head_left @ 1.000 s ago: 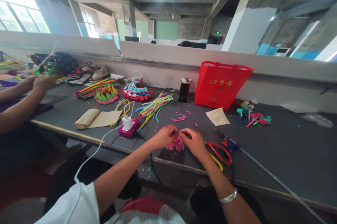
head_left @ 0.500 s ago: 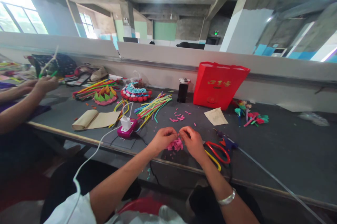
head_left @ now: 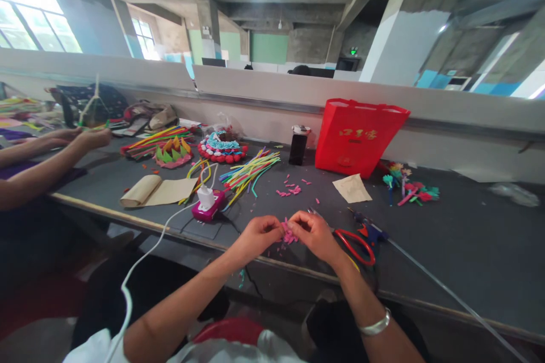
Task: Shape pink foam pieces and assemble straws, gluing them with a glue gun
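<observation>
My left hand [head_left: 257,236] and my right hand [head_left: 314,232] meet near the front edge of the dark table [head_left: 447,249]. Both pinch a small pink paper flower piece [head_left: 289,234] held between them, just above the tabletop. Pink paper scraps [head_left: 293,188] lie scattered beyond my hands. Red-handled scissors [head_left: 356,244] rest right beside my right hand. A silver bracelet [head_left: 374,325] sits on my right wrist.
A red bag [head_left: 357,137], a dark bottle [head_left: 298,146], coloured pipe cleaners [head_left: 249,171], a pink charger block [head_left: 207,204] with white cable, brown paper [head_left: 155,191] and finished crafts [head_left: 222,149] lie on the table. Another person's hands [head_left: 87,137] work at far left.
My hands drew slightly toward me and closed tighter round the pink piece, so less of it shows. The other person's hands at left moved right and lower.
</observation>
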The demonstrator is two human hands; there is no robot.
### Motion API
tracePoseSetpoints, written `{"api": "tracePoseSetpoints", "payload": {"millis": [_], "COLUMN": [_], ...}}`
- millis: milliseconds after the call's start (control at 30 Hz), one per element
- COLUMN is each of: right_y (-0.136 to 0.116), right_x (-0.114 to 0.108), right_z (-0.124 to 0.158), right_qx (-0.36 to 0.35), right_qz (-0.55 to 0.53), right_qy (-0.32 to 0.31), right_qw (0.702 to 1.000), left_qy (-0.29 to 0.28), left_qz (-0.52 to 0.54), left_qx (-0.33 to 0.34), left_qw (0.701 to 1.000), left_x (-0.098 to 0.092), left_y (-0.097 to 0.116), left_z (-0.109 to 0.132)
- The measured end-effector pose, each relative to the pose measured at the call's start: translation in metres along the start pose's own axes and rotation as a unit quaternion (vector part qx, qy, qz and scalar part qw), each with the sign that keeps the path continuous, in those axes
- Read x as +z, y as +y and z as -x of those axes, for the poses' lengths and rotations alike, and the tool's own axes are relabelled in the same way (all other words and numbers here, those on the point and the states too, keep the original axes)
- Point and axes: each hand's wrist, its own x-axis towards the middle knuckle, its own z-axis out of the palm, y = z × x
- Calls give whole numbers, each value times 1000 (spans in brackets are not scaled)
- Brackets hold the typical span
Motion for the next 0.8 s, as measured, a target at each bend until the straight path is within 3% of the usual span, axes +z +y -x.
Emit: {"api": "tracePoseSetpoints", "payload": {"millis": [100,167,267,367,467,633,800], "right_y": [3,12,33,53,63,58,50], "right_x": [-16,-24,-28,-27,-28,-26,-23], "right_z": [1,-2,-12,-22,-24,-20,-18], "right_qx": [34,74,115,138,147,130,110], "right_qz": [-19,-29,-29,-9,7,24,46], "right_qy": [-38,-35,82,181,199,160,141], "right_qw": [999,996,990,974,969,978,983], "left_qy": [-5,32,82,90,54,-50,-113], "left_qz": [-50,-117,-195,-238,-282,-349,-405], "left_qx": [-8,6,32,53,84,127,139], "left_qw": [999,993,977,966,954,927,897], "left_x": [-12,-23,-40,-47,-39,-15,-9], "left_y": [-6,-14,-25,-32,-34,-38,-45], "left_z": [10,10,-3,-25,-48,-81,-95]}}
